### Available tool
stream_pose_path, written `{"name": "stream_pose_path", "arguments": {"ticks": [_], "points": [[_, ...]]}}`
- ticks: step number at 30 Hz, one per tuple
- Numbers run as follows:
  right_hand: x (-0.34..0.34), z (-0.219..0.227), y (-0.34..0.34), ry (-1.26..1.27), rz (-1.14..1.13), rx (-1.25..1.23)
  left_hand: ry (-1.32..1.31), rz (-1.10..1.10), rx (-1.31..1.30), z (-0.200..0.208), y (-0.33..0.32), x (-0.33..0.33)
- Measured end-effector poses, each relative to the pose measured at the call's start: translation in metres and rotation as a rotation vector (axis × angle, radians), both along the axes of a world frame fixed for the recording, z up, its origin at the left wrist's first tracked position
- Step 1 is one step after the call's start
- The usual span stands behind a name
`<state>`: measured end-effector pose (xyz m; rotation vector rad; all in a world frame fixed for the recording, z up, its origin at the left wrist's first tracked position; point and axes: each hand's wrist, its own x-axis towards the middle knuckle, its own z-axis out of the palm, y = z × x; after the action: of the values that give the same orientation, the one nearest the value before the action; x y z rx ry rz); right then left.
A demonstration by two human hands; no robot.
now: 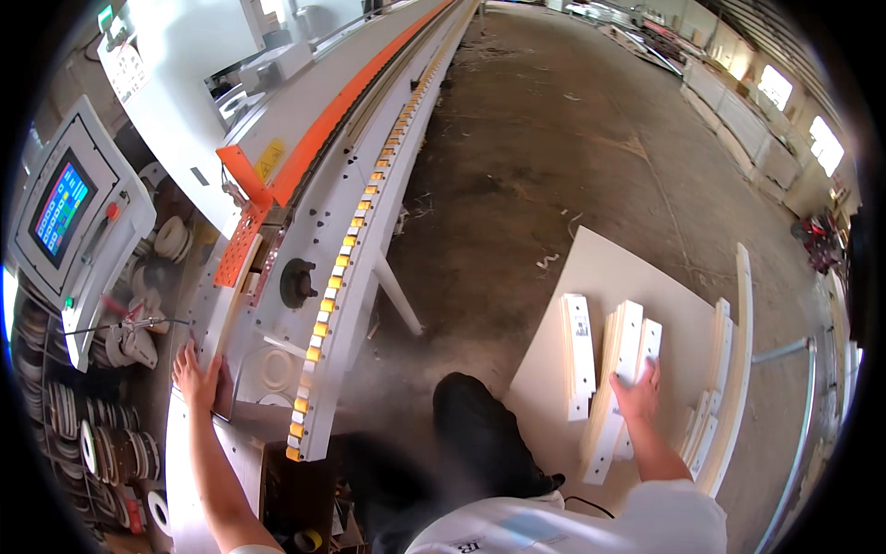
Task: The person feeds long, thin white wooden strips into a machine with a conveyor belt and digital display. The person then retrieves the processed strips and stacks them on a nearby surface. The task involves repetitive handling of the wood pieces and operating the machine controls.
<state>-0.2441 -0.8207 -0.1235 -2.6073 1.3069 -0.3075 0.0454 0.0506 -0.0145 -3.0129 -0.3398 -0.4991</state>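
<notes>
My left hand (pixel 195 379) lies on the machine's bed at the left, fingers stretched forward and thumb apart. It is at the near end of a narrow pale strip (pixel 220 323) that runs forward beside an orange perforated guard (pixel 242 247). To the right, my right hand (pixel 637 397) is closed around a white narrow board (pixel 650 340) in a stack. Its thumb is on the left side and its fingers on the right. Beside it leans a taller stack of similar boards (pixel 620 346) with pale edges and small dark holes. Another short stack (pixel 578 355) lies left of these.
The long machine has an orange rail (pixel 346 88) and a row of yellow and white rollers (pixel 338 271). A control panel (pixel 78 212) is at far left, above rolls of edging tape (pixel 115 452). The stacks rest on a large pale panel (pixel 591 268), with more strips (pixel 734 388) at right.
</notes>
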Motion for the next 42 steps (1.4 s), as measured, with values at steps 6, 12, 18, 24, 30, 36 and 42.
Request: {"name": "stream_pose_path", "arguments": {"ticks": [6,12,18,24,30,36,42], "points": [[-0.005,0.003,0.000,0.022,-0.017,-0.010,0.034,0.047,-0.056,0.015,-0.023,-0.002],[-0.004,0.014,0.010,0.070,-0.051,0.021,0.021,0.057,-0.088,0.017,-0.017,-0.004],[-0.007,-0.003,0.004,-0.011,-0.041,-0.030,0.038,0.043,-0.086,0.022,-0.017,-0.006],[0.000,0.016,0.019,0.034,-0.071,0.032,0.053,0.070,-0.055,0.023,-0.015,-0.007],[0.000,0.013,0.015,0.045,-0.082,0.009,0.088,0.124,-0.049,0.037,-0.036,-0.009],[-0.005,0.004,0.003,0.010,-0.047,-0.039,0.011,0.075,-0.096,0.022,-0.027,-0.008],[-0.003,0.006,0.009,-0.009,-0.015,-0.005,0.020,0.089,-0.133,0.030,-0.027,-0.012]]}}
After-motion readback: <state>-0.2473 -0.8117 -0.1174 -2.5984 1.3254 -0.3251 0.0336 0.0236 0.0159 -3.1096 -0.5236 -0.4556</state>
